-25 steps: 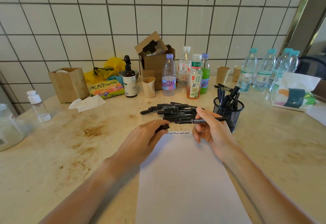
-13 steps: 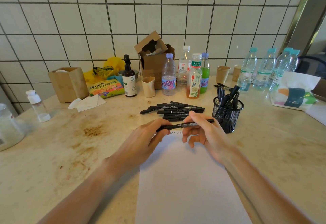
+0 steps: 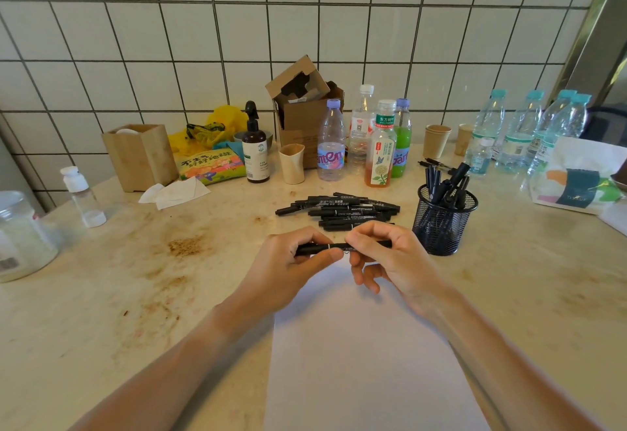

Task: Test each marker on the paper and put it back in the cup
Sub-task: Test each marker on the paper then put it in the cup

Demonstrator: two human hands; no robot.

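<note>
I hold one black marker level above the far end of the white paper. A pile of black markers lies on the table beyond the paper. The black mesh cup, right of the pile, holds several markers upright.
</note>
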